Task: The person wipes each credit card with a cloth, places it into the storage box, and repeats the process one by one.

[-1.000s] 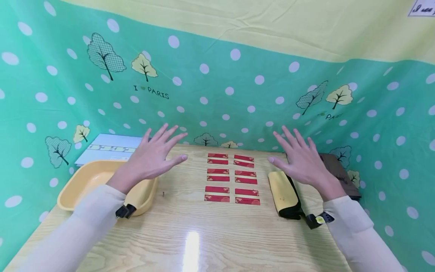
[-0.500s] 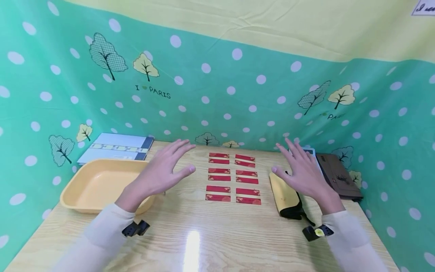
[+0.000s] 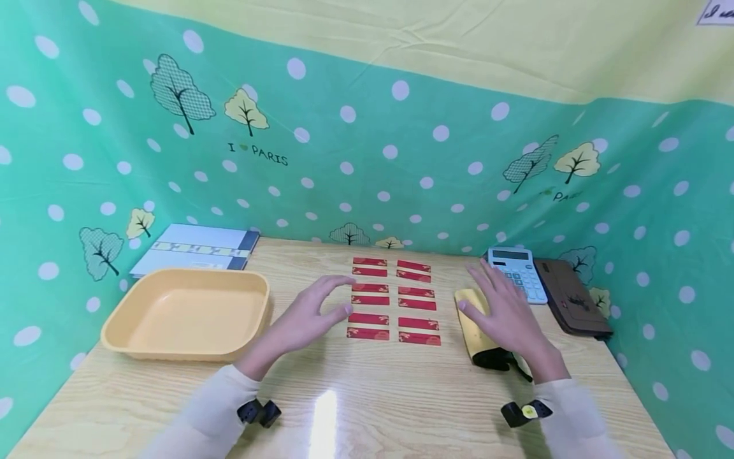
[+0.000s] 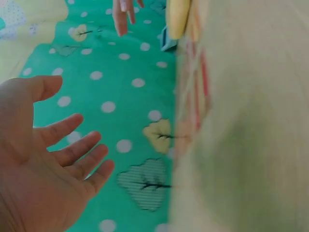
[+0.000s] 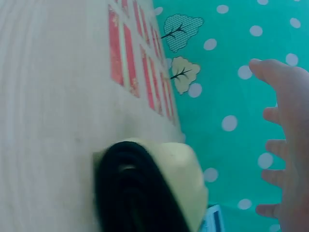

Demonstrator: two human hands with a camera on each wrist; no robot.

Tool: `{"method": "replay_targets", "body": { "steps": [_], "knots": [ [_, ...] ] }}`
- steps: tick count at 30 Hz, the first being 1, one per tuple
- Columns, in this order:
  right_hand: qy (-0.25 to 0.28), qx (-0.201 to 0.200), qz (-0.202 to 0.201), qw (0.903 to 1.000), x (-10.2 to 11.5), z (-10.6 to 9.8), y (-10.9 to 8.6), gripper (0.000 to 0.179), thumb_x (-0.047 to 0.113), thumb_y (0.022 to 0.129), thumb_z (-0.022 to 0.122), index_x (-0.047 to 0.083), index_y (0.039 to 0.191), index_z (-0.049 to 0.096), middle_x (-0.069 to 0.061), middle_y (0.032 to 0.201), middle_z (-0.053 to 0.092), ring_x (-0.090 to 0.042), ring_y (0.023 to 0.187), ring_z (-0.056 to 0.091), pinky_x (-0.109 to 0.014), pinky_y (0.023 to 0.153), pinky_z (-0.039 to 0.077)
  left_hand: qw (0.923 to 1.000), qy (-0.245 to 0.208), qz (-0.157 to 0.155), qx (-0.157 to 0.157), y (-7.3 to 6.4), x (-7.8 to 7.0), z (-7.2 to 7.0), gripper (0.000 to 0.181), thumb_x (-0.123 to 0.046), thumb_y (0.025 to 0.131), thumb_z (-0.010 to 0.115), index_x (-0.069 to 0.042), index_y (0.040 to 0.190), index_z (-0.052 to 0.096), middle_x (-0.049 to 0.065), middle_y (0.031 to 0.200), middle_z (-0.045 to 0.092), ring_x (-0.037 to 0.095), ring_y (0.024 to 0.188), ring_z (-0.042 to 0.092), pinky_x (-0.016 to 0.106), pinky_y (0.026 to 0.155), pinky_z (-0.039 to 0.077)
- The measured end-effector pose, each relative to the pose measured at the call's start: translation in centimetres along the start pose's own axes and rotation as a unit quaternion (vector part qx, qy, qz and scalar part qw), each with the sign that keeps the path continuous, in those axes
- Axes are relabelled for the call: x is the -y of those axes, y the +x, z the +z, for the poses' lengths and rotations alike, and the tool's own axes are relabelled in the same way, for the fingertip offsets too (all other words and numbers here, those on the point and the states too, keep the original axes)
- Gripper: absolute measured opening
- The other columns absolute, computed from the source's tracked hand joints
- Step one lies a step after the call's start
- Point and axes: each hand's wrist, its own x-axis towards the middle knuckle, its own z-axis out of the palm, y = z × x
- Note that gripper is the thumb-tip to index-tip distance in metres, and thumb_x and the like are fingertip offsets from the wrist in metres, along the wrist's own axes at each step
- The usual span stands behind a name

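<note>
Several red paper strips (image 3: pixel 368 334) with gold decoration lie in two columns on the wooden table. My left hand (image 3: pixel 309 320) hovers just left of them, its thumb and fingers spread apart with nothing between them. In the left wrist view, the palm of the left hand (image 4: pixel 53 169) shows bare. Over on the right, my right hand (image 3: pixel 506 319) is held above a rolled yellow-and-black pouch (image 3: pixel 471 330), overlapping it in the head view. Its fingers stay extended and hold nothing. From the right wrist, the black end of the pouch (image 5: pixel 133 188) appears close and blurred.
A yellow plastic basin (image 3: pixel 260 312) stands on the left, before a pale blue folder (image 3: pixel 195 236). Behind the right hand lie a light blue calculator (image 3: pixel 512 256) and a brown wallet (image 3: pixel 573 299). A green dotted curtain (image 3: pixel 367 127) encloses the table.
Both hands have come lower and nearer the table. The left hand has moved right, off the basin towards the red strips; the right hand has uncovered the calculator.
</note>
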Motion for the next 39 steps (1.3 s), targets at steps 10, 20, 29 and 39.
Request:
{"method": "replay_targets", "body": {
  "steps": [10,20,29,39],
  "knots": [
    [0.042,0.010,0.027,0.9987,-1.2,2.7,-1.2,0.076,0.052,0.100,0.060,0.022,0.163,0.031,-0.020,0.172,0.019,-0.050,0.155,0.022,-0.084,0.111,0.025,0.9960,-0.077,-0.043,0.012,0.1,2.9,3.4,0.050,-0.020,0.095,0.072,-0.014,0.143,0.059,0.005,0.145,0.058,0.031,0.136,0.055,0.053,0.116,0.049],
    [0.064,0.036,0.055,0.9958,-1.7,4.1,-1.8,0.074,0.051,0.102,0.059,0.018,0.163,0.032,-0.024,0.170,0.021,-0.052,0.154,0.021,-0.083,0.112,0.025,0.9944,-0.067,-0.081,0.003,-0.1,4.5,4.4,0.049,-0.018,0.091,0.078,-0.021,0.138,0.064,0.001,0.137,0.063,0.026,0.129,0.059,0.051,0.113,0.050],
    [0.074,0.032,0.068,0.9944,-2.4,5.1,-2.0,0.071,0.049,0.102,0.059,0.016,0.161,0.036,-0.024,0.169,0.024,-0.054,0.150,0.026,-0.083,0.110,0.028,0.9976,-0.010,-0.069,0.006,0.5,5.9,5.1,0.051,-0.019,0.085,0.083,-0.018,0.133,0.067,0.002,0.127,0.065,0.018,0.111,0.058,0.040,0.100,0.052],
    [0.060,0.022,0.073,0.9953,-2.6,5.7,-2.3,0.073,0.044,0.097,0.067,0.018,0.160,0.039,-0.021,0.169,0.026,-0.051,0.132,0.042,-0.069,0.099,0.039,0.9950,0.074,-0.065,0.016,1.1,6.0,5.6,0.052,-0.026,0.082,0.086,-0.016,0.130,0.070,-0.002,0.112,0.061,0.017,0.105,0.055,0.039,0.096,0.050]
  ]
}}
